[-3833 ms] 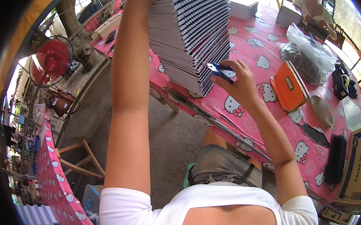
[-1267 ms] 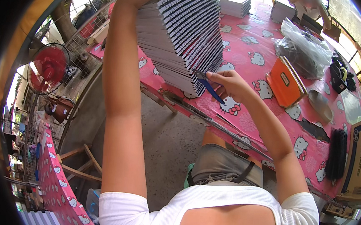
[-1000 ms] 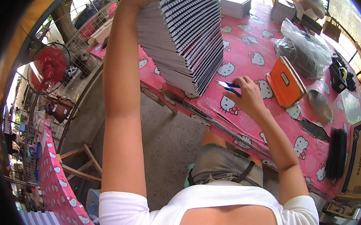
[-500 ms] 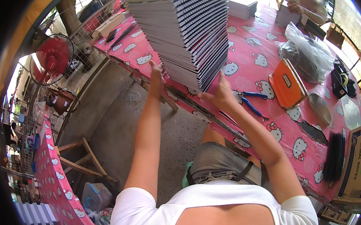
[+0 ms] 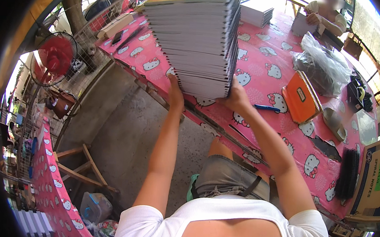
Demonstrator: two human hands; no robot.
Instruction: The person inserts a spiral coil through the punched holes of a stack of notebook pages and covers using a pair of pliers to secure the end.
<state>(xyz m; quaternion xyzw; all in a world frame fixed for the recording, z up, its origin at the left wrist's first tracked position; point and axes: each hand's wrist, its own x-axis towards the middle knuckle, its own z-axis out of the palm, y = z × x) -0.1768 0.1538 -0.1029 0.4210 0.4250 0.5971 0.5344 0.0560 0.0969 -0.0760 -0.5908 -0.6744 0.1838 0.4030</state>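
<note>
A tall stack of spiral notebooks stands near the front edge of the pink table, page edges toward me and black coil bindings along its right side. Low on its left side, my left hand is pressed against the notebooks, its fingers partly hidden behind the pile. On the lower right corner my right hand grips the stack, thumb on the near face. Just right of that hand lie blue-handled pliers, partly covered by my forearm.
The pink patterned tablecloth bears an orange booklet, a clear plastic bag, black binding coils and another notebook stack. A cardboard box stands at right. Across the table a person handles a notebook. A red fan is at left.
The stack has turned, so its page edges face me more and its coil side shows less. My left hand has come in against its side; my right hand has stayed at the lower right corner.
</note>
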